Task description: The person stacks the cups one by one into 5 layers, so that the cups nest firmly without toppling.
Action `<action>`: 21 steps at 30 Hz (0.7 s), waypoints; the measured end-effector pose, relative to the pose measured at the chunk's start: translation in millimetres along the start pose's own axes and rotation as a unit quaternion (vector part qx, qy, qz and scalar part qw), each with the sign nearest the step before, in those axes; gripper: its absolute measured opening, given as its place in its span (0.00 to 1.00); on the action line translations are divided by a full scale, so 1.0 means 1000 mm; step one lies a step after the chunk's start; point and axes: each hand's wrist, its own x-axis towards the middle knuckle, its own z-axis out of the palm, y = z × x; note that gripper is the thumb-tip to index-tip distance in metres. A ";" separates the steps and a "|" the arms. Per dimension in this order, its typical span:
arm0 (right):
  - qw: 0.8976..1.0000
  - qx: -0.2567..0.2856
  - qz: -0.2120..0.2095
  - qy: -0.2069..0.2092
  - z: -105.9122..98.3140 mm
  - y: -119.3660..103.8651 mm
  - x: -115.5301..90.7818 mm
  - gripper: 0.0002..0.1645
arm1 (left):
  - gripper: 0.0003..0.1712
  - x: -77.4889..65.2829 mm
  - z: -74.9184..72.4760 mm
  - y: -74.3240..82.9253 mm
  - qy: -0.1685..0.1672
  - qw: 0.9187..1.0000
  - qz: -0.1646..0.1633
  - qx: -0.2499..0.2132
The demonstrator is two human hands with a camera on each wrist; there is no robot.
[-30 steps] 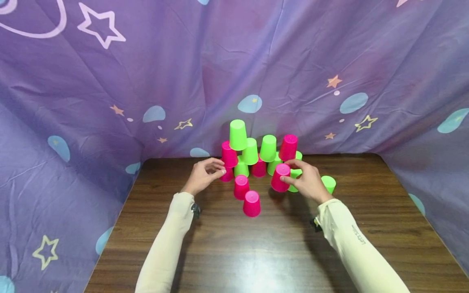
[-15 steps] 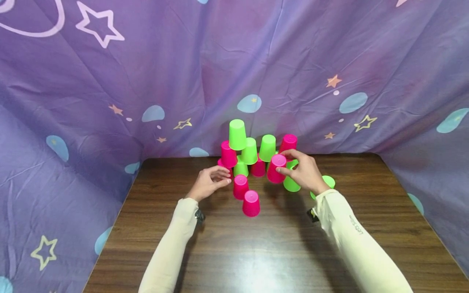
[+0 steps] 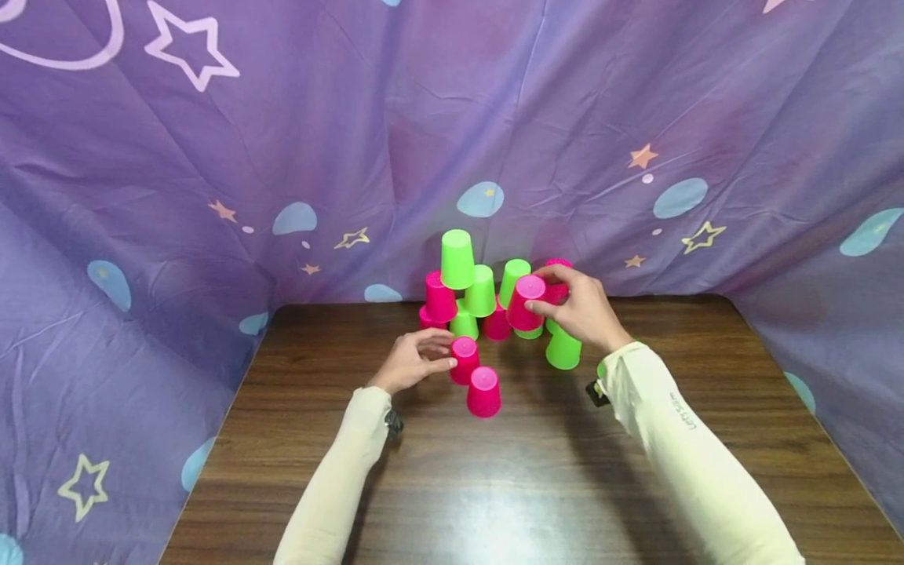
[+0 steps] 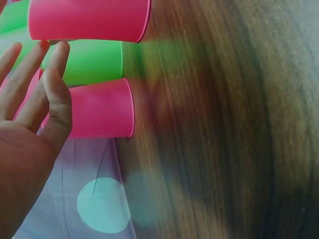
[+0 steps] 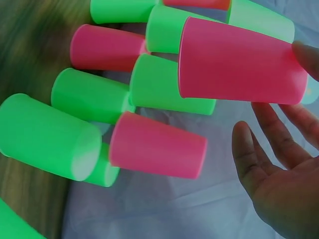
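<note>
My right hand (image 3: 588,310) pinches an upside-down pink plastic cup (image 3: 524,304) between thumb and fingers, level with the second row of a cup stack. Seen from the right wrist, this pink cup (image 5: 239,62) hangs in front of the stacked green cups. My left hand (image 3: 410,362) has loosely bent fingers and holds nothing. Its fingertips are right at a pink cup (image 3: 465,362) standing on the table. On the stack's left part, a green cup (image 3: 457,260) sits on top, above a pink cup (image 3: 439,298) and a green cup (image 3: 481,292). The bottom row is partly hidden.
Another pink cup (image 3: 483,394) stands at the front of the brown wooden table (image 3: 452,486). A green cup (image 3: 563,351) stands below my right hand, and a further one is mostly hidden by the right sleeve (image 3: 657,400). A purple patterned cloth (image 3: 395,141) hangs behind.
My right hand has lifted the pink cup up and leftward, from low at the right to second-row height. My left hand has moved right and down, toward the front pink cups.
</note>
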 end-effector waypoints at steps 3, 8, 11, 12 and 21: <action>1.000 -0.001 -0.003 -0.002 -0.003 -0.003 0.006 0.28 | 0.30 0.000 0.002 0.000 0.001 1.000 -0.001 0.005; 1.000 0.011 0.012 -0.009 -0.006 -0.006 0.016 0.27 | 0.32 0.003 0.007 0.001 0.000 1.000 -0.008 0.008; 1.000 0.018 0.022 -0.011 -0.008 -0.007 0.022 0.26 | 0.33 0.004 0.009 0.001 -0.005 1.000 -0.015 0.011; 0.999 0.019 0.023 -0.011 -0.009 -0.008 0.023 0.26 | 0.33 0.005 0.010 0.001 -0.006 1.000 -0.016 0.013; 0.999 0.019 0.019 -0.019 -0.014 -0.019 0.043 0.27 | 0.32 0.006 0.013 -0.004 0.001 1.000 -0.012 0.026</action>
